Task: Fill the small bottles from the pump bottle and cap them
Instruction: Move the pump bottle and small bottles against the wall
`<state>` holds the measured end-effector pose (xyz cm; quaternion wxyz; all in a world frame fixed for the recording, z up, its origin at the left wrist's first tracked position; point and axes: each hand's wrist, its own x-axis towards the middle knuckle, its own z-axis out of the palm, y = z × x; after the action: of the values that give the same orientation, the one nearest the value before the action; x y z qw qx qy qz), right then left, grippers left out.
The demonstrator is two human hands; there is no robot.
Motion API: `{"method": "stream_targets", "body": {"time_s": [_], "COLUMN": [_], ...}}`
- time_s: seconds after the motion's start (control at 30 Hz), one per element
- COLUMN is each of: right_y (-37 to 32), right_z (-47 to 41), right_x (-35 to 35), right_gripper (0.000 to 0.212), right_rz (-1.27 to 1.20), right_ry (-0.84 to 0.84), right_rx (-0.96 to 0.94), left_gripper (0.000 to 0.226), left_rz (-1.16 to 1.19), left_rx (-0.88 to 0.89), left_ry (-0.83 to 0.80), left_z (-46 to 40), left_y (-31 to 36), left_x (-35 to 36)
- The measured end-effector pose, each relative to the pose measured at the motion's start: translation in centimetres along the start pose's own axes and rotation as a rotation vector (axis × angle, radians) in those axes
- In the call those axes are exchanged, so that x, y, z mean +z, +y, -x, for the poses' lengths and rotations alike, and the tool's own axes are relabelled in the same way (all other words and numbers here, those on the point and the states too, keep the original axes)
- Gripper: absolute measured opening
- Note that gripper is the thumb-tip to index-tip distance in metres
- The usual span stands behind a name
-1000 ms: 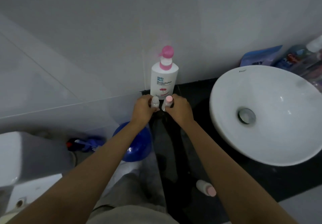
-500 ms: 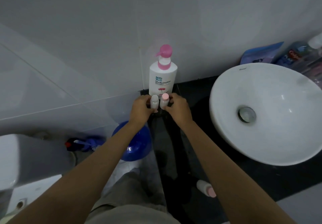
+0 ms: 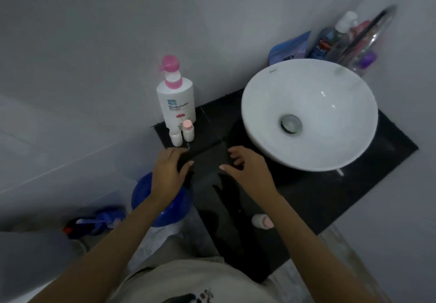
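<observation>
My left hand [image 3: 168, 173] hangs over the near-left edge of the black glossy stone countertop [image 3: 306, 199], fingers loosely curled and holding nothing. My right hand [image 3: 247, 173] is beside it over the same dark slab, fingers spread and relaxed, also with nothing in it. The two hands are apart, with bare counter between them.

Just beyond my left fingertips stand two small white plastic bottles, touching or nearly touching each other. The small white bottle with the white cap [image 3: 176, 137] is the one closer to my left hand; the small white bottle with the pink cap [image 3: 188, 131] is just to its right and a little farther away. Both are upright and neither hand touches them. Directly behind them, against the pale wall, stands the tall white pump bottle with a pink pump head [image 3: 175, 99], its nozzle pointing left.

Near my right forearm, closer to my body than either hand, a third small white bottle with a pink cap [image 3: 260, 221] lies on its side on the counter.

Beyond and to the right of my right hand sits the round white ceramic basin [image 3: 330, 147]. Below my left wrist, off the counter, is a blue round plastic bucket [image 3: 144, 199].
</observation>
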<state>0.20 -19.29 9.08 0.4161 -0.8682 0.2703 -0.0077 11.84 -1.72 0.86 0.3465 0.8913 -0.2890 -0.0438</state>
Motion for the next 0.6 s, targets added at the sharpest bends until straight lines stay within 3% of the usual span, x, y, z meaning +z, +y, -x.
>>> {"method": "stream_targets", "body": {"time_s": [0.17,0.23,0.33,0.5,0.6], "right_y": [3.4,4.6,6.4,8.1,8.7], "right_z": [7.2,9.5,12.2,14.3,14.5], "right_x": [-1.7,-1.9,-1.1,1.1,2.0], "right_gripper": [0.045,0.047,0.055,0.066,0.057], "right_rz": [0.038,0.063,0.083,0.020,-0.011], "right_ry": [0.219,0.334,0.426,0.387,0.384], "right_rx": [0.089,0.113,0.176,0.324,0.384], "left_gripper": [0.048,0.050,0.056,0.055,0.059], "left_rz": [-0.223,-0.355,-0.472,-0.556,-0.558], "left_rx": [0.499,0.609,0.618,0.626,0.628], "left_ry": [-0.340,-0.443,-0.566,-0.634,-0.636], "left_z": [3.0,3.9,5.1,6.1,6.3], "left_y": [1.8,1.6,1.0,-0.1,-0.3], "left_x": [3.0,4.1,4.8,4.9,4.8]}}
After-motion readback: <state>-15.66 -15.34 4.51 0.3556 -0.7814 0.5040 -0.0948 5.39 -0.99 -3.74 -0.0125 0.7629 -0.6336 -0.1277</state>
